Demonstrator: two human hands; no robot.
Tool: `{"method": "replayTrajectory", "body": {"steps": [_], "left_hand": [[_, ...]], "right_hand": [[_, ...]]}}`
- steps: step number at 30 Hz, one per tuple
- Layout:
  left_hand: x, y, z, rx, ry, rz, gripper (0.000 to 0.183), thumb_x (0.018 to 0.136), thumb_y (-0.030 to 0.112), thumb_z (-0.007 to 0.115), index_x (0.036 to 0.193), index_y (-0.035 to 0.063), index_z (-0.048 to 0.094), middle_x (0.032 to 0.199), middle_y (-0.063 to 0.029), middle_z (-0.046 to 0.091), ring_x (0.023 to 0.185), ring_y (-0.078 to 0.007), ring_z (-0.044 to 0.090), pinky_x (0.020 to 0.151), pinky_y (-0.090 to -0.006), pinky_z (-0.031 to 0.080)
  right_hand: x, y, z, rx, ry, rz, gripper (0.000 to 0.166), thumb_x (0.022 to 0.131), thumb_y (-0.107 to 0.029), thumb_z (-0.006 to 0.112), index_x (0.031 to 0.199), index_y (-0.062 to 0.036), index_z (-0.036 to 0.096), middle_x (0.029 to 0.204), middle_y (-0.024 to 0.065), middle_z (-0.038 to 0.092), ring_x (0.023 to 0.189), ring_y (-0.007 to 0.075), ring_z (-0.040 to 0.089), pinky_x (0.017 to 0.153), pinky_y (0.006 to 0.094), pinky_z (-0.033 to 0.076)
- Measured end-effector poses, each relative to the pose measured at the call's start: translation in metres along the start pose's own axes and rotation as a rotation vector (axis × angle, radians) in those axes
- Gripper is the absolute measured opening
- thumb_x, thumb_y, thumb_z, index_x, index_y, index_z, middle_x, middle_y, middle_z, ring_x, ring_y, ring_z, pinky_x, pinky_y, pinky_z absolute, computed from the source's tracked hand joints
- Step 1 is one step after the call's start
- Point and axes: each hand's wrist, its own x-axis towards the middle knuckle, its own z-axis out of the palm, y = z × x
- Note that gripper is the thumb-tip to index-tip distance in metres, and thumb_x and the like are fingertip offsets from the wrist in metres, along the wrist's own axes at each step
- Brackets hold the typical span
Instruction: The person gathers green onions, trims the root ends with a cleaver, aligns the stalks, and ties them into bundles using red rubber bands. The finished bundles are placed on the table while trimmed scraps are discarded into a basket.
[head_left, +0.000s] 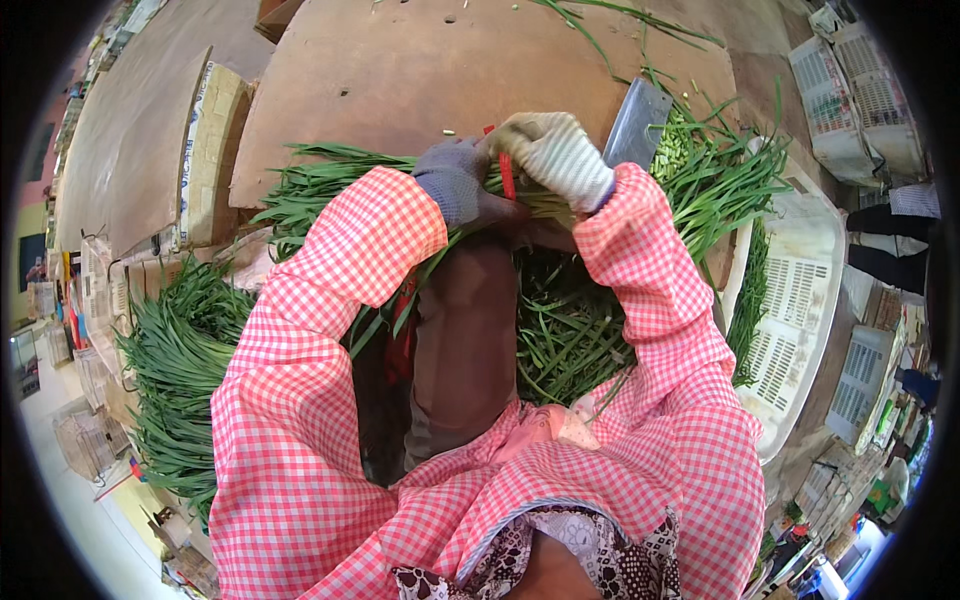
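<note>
A bundle of long green leaves, likely garlic chives (322, 176), lies across the near edge of a brown board (420, 82), with a red tie (508, 178) around it. My left hand (452, 176), in a grey knit glove, grips the bundle beside the tie. Close against it, my right hand (559, 154), in a white knit glove, pinches the tie; its fingertips are partly hidden. To the right, a wide metal blade (637, 120), like a cleaver's, rests by chopped pale stem ends (670, 150). Loose chives (720, 199) spread over the board's right side.
At my left stands a big heap of chives (187, 375). More leaves (570, 345) lie low beside my leg (465, 337). A white plastic crate (795, 315) is on the right, with stacked crates (855, 97) beyond. A cardboard box (214, 142) stands left of the board.
</note>
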Motion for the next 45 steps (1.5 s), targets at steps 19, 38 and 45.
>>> {"method": "replayTrajectory", "body": {"steps": [19, 38, 45], "left_hand": [[-0.007, -0.011, 0.017, 0.007, 0.286, 0.111, 0.088, 0.055, 0.057, 0.073, 0.128, 0.0148, 0.048, 0.120, -0.0149, 0.054, 0.116, -0.0327, 0.049, 0.097, -0.0404, 0.038], [-0.005, -0.007, 0.010, 0.089, 0.076, 0.101, 0.085, 0.055, 0.055, 0.074, 0.126, 0.0136, 0.051, 0.120, -0.0128, 0.054, 0.108, -0.0335, 0.053, 0.092, -0.0417, 0.041], [-0.008, -0.010, 0.006, 0.048, 0.065, 0.049, 0.080, 0.053, 0.062, 0.073, 0.112, 0.0113, 0.058, 0.106, -0.0130, 0.060, 0.100, -0.0332, 0.056, 0.088, -0.0413, 0.043]], "right_hand": [[-0.021, 0.012, 0.018, -0.081, 0.233, -0.033, 0.014, 0.076, -0.016, 0.066, 0.078, -0.0022, 0.065, 0.074, 0.0146, 0.063, 0.070, 0.0301, 0.063, 0.064, 0.0346, 0.049], [-0.002, -0.040, -0.024, -0.670, -0.595, -0.162, 0.032, 0.078, -0.035, 0.063, 0.081, -0.0035, 0.067, 0.070, 0.0188, 0.060, 0.068, 0.0370, 0.060, 0.063, 0.0422, 0.049], [0.041, -0.026, -0.009, -0.505, -0.630, -0.091, 0.024, 0.077, -0.026, 0.060, 0.077, -0.0032, 0.067, 0.066, 0.0192, 0.059, 0.059, 0.0320, 0.059, 0.059, 0.0394, 0.048]]}}
